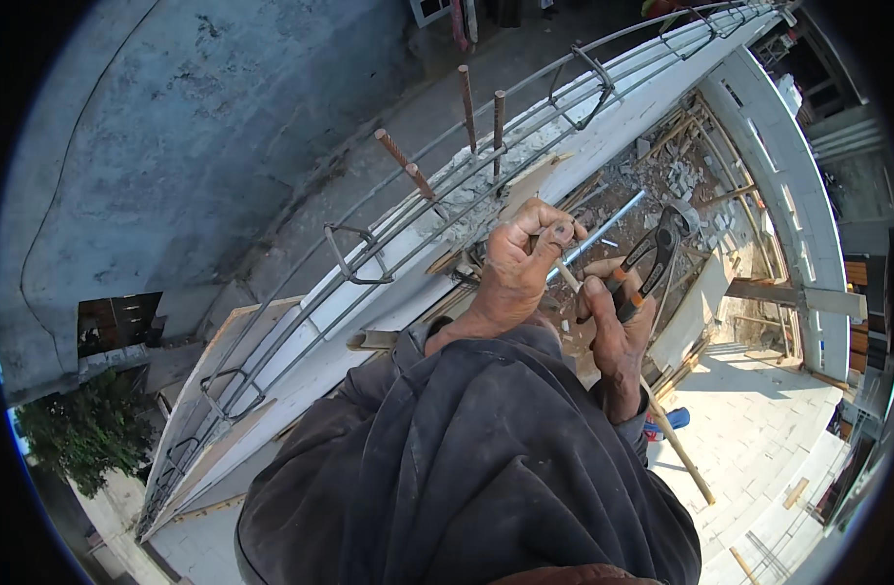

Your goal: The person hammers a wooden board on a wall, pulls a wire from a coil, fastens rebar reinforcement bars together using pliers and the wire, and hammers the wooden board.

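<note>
"Black-and-orange pincers (667,234): where do we log them?"

"Right hand (620,327), fingers wrapped round the handles. Head points up and away from us."

"And the left hand (525,255)?"

"Fingers curled in, thumb pressed to the forefinger. We see a slim pale piece (570,277) between the two hands; we cannot tell what it is."

"Next, outward?"

"Just beyond the left fingers, a shiny straight tube (615,216). Beyond the pincers, grey rubble (689,180), lower down. Left of the hands, we note a long steel-bar cage (369,281), rusty ribbed rods (468,109) standing among its bars. Farther left, a blue-grey wall (223,117)."
</note>
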A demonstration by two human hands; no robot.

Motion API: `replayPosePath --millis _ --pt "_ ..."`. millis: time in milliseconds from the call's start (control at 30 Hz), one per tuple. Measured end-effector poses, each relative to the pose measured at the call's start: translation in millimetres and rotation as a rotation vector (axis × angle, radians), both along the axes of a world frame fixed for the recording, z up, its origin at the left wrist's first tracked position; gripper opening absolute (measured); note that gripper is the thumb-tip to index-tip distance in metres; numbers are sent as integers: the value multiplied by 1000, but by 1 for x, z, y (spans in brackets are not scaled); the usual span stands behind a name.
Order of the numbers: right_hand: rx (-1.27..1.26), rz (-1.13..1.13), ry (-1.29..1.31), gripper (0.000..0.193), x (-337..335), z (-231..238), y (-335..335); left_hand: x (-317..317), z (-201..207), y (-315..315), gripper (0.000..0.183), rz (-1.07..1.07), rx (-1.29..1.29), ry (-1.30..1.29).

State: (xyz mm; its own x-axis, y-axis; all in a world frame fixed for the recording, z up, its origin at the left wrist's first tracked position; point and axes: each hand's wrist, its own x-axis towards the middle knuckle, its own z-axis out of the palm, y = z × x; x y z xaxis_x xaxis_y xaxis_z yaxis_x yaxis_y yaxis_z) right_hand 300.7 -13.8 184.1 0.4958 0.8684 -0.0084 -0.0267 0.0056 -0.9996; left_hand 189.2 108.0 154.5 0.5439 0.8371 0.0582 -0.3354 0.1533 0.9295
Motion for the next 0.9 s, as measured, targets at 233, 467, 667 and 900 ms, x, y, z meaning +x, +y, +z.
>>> replayPosePath --millis 233,467,667,900 --pt "39 80 151 15 -12 10 19 -62 38 4 30 99 24 113" --pt "40 61 -270 11 -29 16 53 -103 35 -10 41 339 18 391" --pt "71 3 -443 9 -37 -46 76 -96 13 -5 64 266 215 661" --pt "21 13 -404 11 -41 -91 47 -96 19 0 51 397 247 709"
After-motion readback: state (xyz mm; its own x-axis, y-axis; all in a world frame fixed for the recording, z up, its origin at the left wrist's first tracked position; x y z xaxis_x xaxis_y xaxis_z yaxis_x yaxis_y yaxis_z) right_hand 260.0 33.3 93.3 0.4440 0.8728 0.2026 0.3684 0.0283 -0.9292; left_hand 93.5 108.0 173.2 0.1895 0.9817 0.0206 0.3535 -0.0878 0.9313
